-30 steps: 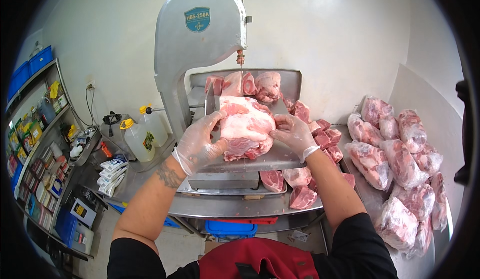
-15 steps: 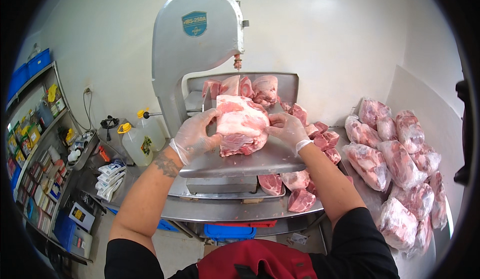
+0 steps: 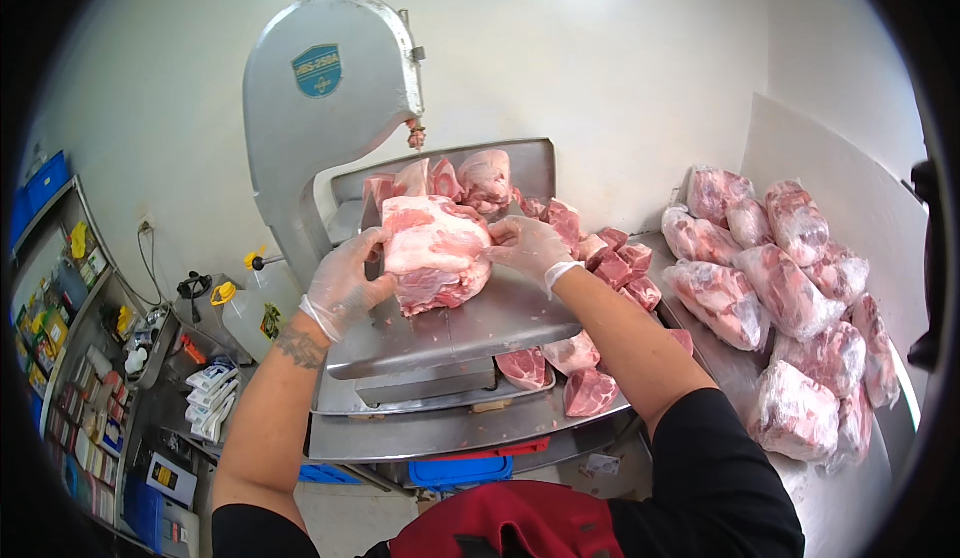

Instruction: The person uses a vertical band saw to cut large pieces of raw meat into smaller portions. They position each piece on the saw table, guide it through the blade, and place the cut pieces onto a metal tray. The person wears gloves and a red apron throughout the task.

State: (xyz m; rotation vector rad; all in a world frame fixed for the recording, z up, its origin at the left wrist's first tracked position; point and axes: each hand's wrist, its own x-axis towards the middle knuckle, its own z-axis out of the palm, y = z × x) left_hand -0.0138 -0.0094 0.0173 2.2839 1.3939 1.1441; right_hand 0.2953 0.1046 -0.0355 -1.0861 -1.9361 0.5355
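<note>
From the head view, we have the big piece of meat [image 3: 437, 258] between our hands, on the saw's metal plate [image 3: 455, 343]; our left hand [image 3: 347, 280] has its fingers spread, touching the meat's left side; our right hand [image 3: 532, 246] curls its fingers against the other side, though we cannot tell whether they pinch; cut chunks [image 3: 625, 266] lie right of those fingers, wrapped meat [image 3: 790, 293] farther right on the desk [image 3: 840, 488].

Bright pale walls [image 3: 620, 68] enclose loaded shelves [image 3: 72, 326] at left and a light-coloured floor [image 3: 345, 513].
</note>
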